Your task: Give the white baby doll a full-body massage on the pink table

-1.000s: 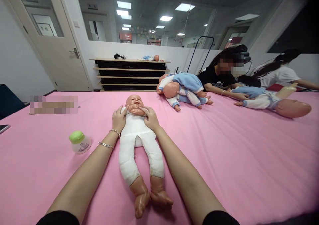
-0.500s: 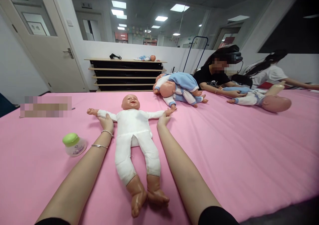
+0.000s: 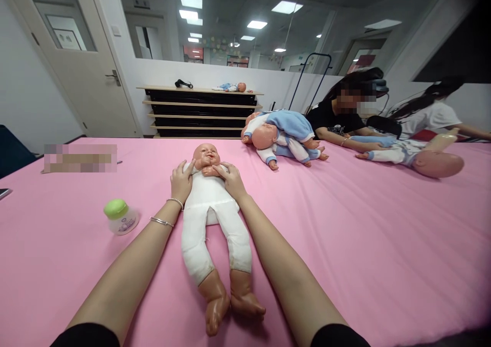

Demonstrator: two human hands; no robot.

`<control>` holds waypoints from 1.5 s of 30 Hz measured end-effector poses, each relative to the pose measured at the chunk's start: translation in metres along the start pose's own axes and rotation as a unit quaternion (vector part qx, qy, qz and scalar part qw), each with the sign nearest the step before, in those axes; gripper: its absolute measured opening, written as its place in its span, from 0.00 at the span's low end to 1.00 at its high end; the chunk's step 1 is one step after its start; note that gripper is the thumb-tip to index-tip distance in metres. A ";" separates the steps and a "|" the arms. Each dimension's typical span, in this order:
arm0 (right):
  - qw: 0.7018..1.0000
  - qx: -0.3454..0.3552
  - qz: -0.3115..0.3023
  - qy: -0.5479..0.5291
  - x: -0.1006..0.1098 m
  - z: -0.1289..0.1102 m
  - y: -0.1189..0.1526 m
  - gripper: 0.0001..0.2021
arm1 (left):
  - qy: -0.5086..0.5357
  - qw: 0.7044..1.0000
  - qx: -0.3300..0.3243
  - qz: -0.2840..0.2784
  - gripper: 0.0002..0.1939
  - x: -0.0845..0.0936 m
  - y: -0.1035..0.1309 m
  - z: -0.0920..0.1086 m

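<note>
A baby doll [image 3: 210, 193] with a white cloth body lies on its back, its bare feet toward me. Both its arms are folded in, with the small hands over the upper chest below the chin. My left hand [image 3: 181, 181] is closed around the doll's arm at one side of the chest. On the other side, my right hand [image 3: 232, 180] grips the other arm, fingers close to the doll's hands. Part of each doll arm is hidden under my fingers. Left of my left forearm stands a jar [image 3: 121, 218] with a green lid.
Several dressed dolls [image 3: 282, 134] are piled at the back right. Beyond them a person [image 3: 341, 109] handles another doll [image 3: 433, 161]; a second person [image 3: 429, 112] sits farther right. A blurred item [image 3: 80, 158] lies back left on the pink sheet [image 3: 364, 244]. Shelves [image 3: 203, 112] stand behind.
The doll's arms, stretched out sideways before, are now folded over its chest. My hands moved inward with them. The view has shifted slightly.
</note>
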State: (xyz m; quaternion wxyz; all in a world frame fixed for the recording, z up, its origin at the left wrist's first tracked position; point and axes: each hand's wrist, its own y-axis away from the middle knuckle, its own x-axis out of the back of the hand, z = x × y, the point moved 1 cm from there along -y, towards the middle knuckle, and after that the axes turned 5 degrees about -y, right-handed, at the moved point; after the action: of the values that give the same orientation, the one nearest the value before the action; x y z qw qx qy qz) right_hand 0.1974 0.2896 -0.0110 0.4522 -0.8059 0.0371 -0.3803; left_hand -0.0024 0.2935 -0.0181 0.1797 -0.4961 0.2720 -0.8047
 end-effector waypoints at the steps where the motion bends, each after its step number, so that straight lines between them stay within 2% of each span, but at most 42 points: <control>1: 1.000 0.008 -0.006 0.003 0.001 0.000 0.000 0.18 | -0.019 1.000 -0.009 -0.013 0.28 0.001 0.000 0.001; 5: 1.000 0.013 -0.019 -0.009 -0.001 -0.001 0.001 0.18 | -0.033 0.999 -0.023 -0.025 0.28 0.002 0.001 0.003; 7: 0.998 -0.037 0.015 -0.042 -0.004 0.002 0.003 0.18 | 0.008 1.000 -0.004 -0.011 0.28 0.000 0.000 0.001; 8: 0.993 -0.084 0.056 -0.065 -0.005 0.006 0.005 0.19 | 0.042 0.999 0.017 0.003 0.29 -0.002 0.000 -0.002; 10: 0.957 -0.208 0.170 -0.107 -0.005 0.018 0.011 0.22 | 0.127 0.987 0.096 0.039 0.31 -0.005 -0.001 -0.010; 12: 0.899 -0.317 0.274 -0.128 -0.001 0.032 0.017 0.24 | 0.202 0.950 0.226 0.076 0.33 -0.009 -0.002 -0.021; 14: 0.861 -0.369 0.325 -0.127 0.005 0.044 0.021 0.25 | 0.234 0.904 0.342 0.105 0.32 -0.012 -0.001 -0.029; 16: 0.849 -0.383 0.341 -0.124 0.009 0.050 0.024 0.25 | 0.236 0.883 0.388 0.120 0.31 -0.012 0.000 -0.033; 19: 0.841 -0.389 0.356 -0.124 0.009 0.047 0.024 0.25 | 0.218 0.903 0.351 0.113 0.36 -0.010 0.002 -0.028; 21: 0.864 -0.350 0.339 -0.125 0.006 0.038 0.021 0.26 | 0.194 0.928 0.299 0.108 0.38 -0.007 0.002 -0.022; 23: 0.917 -0.264 0.273 -0.124 0.000 0.027 0.017 0.25 | 0.162 0.956 0.224 0.099 0.36 -0.006 0.002 -0.016; 25: 0.965 -0.163 0.170 -0.113 -0.005 0.017 0.013 0.22 | 0.127 0.979 0.137 0.078 0.34 -0.006 0.001 -0.011; 27: 0.988 -0.093 0.086 -0.088 -0.008 0.012 0.011 0.21 | 0.083 0.993 0.066 0.050 0.31 -0.006 0.000 -0.008; 31: 0.998 -0.057 0.031 -0.017 -0.010 0.013 0.009 0.23 | -0.004 1.000 0.006 -0.006 0.27 -0.004 0.000 -0.003; 36: 0.999 -0.047 -0.011 0.007 -0.009 0.014 0.008 0.21 | -0.027 0.999 -0.009 -0.021 0.26 0.000 0.001 0.001; 39: 0.998 -0.055 0.005 -0.015 -0.010 0.012 0.008 0.21 | -0.002 1.000 0.000 -0.022 0.26 -0.002 0.001 0.000; 41: 0.991 -0.102 0.059 -0.057 -0.012 0.015 0.010 0.21 | 0.047 0.998 0.031 -0.011 0.27 -0.004 0.000 -0.003; 43: 0.963 -0.189 0.151 -0.115 -0.013 0.025 0.013 0.22 | 0.129 0.987 0.096 0.021 0.30 -0.006 -0.001 -0.009; 45: 0.910 -0.284 0.254 -0.162 -0.012 0.039 0.018 0.25 | 0.217 0.953 0.203 0.062 0.32 -0.007 -0.001 -0.015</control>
State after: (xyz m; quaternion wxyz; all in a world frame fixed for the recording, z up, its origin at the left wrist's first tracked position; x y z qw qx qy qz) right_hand 0.2193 0.3118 -0.0433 0.2857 -0.9141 0.2731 -0.0903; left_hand -0.0125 0.3026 -0.0278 0.2629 -0.2445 0.1661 -0.9184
